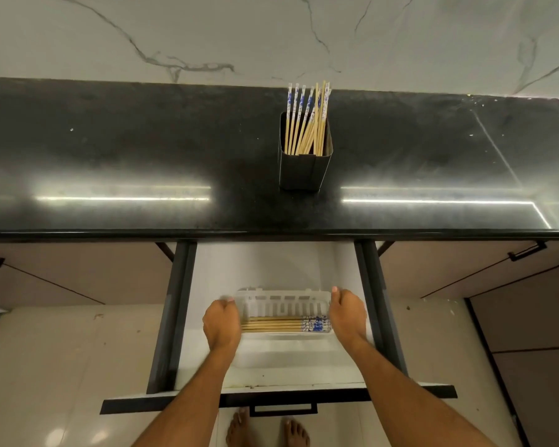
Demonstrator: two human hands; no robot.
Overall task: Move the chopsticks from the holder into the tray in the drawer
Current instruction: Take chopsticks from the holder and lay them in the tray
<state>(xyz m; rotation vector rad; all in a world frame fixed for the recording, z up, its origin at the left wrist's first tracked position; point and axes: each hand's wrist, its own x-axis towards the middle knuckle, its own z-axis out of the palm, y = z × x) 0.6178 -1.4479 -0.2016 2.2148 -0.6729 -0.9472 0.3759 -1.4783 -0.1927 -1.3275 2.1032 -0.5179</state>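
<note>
Drawer (207, 285): pulled out below the counter's front edge, its dark side rails flanking a pale floor; bare floor lies ahead of the tray and toward the front panel.
Tray (283, 301): white plastic, slotted back wall, lying crosswise in the drawer's middle, clear of both rails.
Left hand (221, 324): curled around the tray's left end — fingers closed on its edge, thumb tip at the far corner.
Right hand (346, 314): closed likewise on the tray's right end, thumb raised at the far corner.
Chopsticks in tray (281, 324): a small bundle lying flat, lengthwise between the hands, blue-patterned ends to the right.
Holder (305, 156): dark metal box upright on the black counter (110, 150), well behind the drawer, nothing beside it.
Chopsticks in holder (307, 121): a good many standing, leaning, patterned ends up.
Below: bare feet (267, 430) on the tiled floor — under the drawer front's handle (283, 409).
</note>
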